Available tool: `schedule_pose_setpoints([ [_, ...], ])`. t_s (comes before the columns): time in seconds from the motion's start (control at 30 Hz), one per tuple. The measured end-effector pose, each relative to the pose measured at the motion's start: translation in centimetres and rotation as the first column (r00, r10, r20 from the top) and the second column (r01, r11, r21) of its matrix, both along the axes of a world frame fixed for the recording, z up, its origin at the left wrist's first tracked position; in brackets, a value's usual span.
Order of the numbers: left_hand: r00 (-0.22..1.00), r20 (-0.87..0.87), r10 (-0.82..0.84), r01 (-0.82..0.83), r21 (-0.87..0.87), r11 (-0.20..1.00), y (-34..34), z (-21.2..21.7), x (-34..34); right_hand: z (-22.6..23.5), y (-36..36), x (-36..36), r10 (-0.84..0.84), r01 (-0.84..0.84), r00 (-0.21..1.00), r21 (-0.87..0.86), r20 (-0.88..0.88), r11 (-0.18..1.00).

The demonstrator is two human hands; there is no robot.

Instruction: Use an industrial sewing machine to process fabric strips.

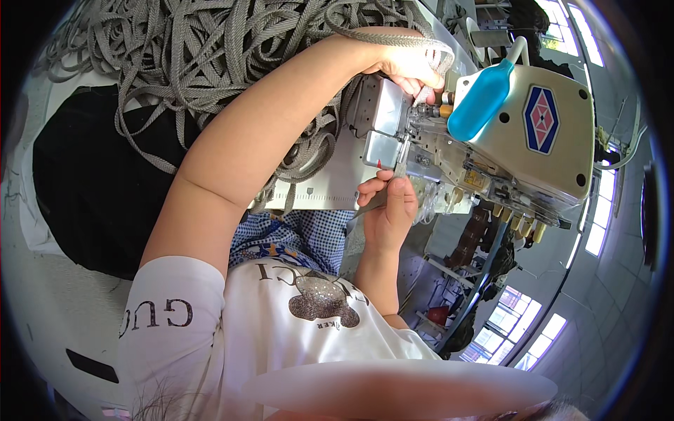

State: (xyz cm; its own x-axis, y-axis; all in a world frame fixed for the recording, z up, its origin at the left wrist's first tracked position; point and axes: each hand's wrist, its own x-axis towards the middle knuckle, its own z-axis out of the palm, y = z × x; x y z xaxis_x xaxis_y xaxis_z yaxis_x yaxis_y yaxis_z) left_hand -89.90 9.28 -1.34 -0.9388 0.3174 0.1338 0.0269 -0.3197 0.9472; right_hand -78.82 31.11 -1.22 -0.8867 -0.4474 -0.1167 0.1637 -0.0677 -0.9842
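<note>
A long grey herringbone-woven tape (pixel 401 158) runs past the needle area of a cream overlock sewing machine (pixel 519 133). My left hand (pixel 407 67) reaches over the machine bed to the far side, its fingers closed on the tape close to the needle area. A loop of tape lies across that wrist. On the near side, my right hand (pixel 390 203) pinches the tape between thumb and fingers, beside a shiny metal cover plate (pixel 386 116). The exact stitching point is hidden among the machine parts.
A large tangled heap of the tape (pixel 210 49) covers the table on the left. Black cloth (pixel 91 182) lies beside it. A blue oblong piece (pixel 481 102) hangs on the machine's front. Shelving (pixel 449 270) and windows stand to the right.
</note>
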Motion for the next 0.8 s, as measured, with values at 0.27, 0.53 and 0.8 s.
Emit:
schedule_pose_setpoints([
  [0.27,0.999,0.042,0.006,-0.005,-0.020,1.000,-0.2,0.8,0.4,0.2,-0.1,0.0,0.006,-0.006,1.000,-0.005,0.011,1.000],
  [0.53,0.998,0.028,0.049,-0.048,-0.038,0.998,-0.1,0.7,0.4,-0.1,0.2,-0.1,0.014,-0.014,1.000,-0.016,0.012,1.000],
  [0.8,0.989,0.145,-0.003,-0.042,0.308,0.950,1.1,-0.7,-2.4,0.1,0.3,-0.2,0.008,-0.008,1.000,-0.009,0.026,1.000],
])
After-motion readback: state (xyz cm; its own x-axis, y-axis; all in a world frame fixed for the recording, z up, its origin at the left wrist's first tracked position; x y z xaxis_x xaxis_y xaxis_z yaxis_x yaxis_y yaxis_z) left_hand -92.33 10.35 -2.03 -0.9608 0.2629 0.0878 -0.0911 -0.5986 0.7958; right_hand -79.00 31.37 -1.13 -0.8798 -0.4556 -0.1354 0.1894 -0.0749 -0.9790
